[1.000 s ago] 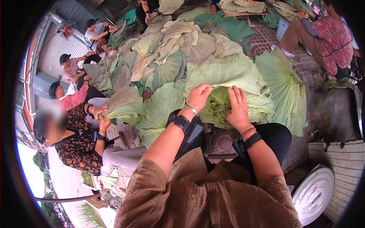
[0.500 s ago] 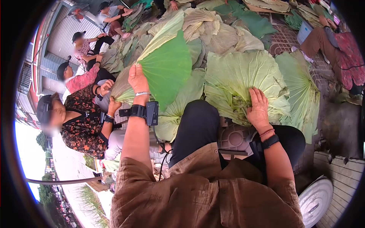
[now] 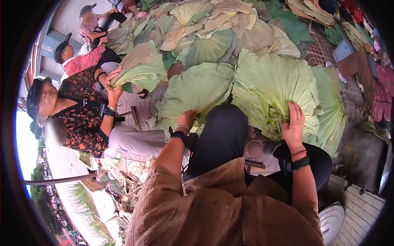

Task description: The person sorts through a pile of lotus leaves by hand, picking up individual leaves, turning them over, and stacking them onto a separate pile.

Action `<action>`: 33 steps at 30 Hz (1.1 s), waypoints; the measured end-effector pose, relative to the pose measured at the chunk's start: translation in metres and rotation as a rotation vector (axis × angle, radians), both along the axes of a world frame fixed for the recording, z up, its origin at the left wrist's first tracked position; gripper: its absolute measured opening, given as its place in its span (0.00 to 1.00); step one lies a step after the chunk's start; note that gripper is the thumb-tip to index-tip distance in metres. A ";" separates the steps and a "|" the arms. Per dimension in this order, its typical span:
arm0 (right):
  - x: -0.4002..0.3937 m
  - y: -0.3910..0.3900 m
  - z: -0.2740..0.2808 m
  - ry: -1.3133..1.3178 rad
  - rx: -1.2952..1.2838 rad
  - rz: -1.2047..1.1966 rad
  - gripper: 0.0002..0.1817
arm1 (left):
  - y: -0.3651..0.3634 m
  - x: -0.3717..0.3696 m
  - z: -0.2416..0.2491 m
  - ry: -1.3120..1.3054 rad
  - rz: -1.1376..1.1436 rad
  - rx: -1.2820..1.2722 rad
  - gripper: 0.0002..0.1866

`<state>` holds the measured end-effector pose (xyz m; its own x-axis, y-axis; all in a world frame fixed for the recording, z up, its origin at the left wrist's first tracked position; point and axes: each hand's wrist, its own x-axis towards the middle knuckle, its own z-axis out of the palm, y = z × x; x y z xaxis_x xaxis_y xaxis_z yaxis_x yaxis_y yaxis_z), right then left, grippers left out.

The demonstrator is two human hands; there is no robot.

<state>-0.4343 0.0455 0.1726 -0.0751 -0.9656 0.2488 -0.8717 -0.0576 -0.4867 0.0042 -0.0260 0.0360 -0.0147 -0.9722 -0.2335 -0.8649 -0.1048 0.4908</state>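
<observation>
My left hand (image 3: 187,119) is closed at the stem end of a pale green lotus leaf (image 3: 197,88), left of my knee; its fingertips are partly hidden. My right hand (image 3: 293,125) lies with fingers stretched out on the right side of a stack of lotus leaves (image 3: 275,82), beside their gathered stem ends. Another large lotus leaf (image 3: 328,106) spreads out under and to the right of that stack. To my left, a co-worker's hands (image 3: 113,88) hold a folded bundle of lotus leaves (image 3: 141,67).
A wide heap of dried, brownish lotus leaves (image 3: 256,35) covers the ground ahead. Several people sit along the left, and a person in red (image 3: 381,90) sits at the right. A round lid (image 3: 331,221) and dry leaf scraps (image 3: 133,186) lie low on either side.
My left hand has come down from the raised bright green leaf to the pale leaf by my knee. The right hand stays on its stack. The co-worker's leaf bundle now shows fully.
</observation>
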 end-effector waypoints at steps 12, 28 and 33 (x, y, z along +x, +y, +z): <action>-0.001 -0.002 -0.002 0.031 0.001 -0.009 0.40 | -0.022 0.006 0.017 -0.017 -0.066 0.319 0.18; -0.004 0.001 0.000 -0.072 -0.023 -0.062 0.40 | -0.025 -0.263 0.193 0.324 -0.768 -0.285 0.23; -0.004 0.004 0.003 -0.107 -0.011 -0.070 0.39 | -0.014 -0.294 0.168 0.167 -0.769 -0.265 0.28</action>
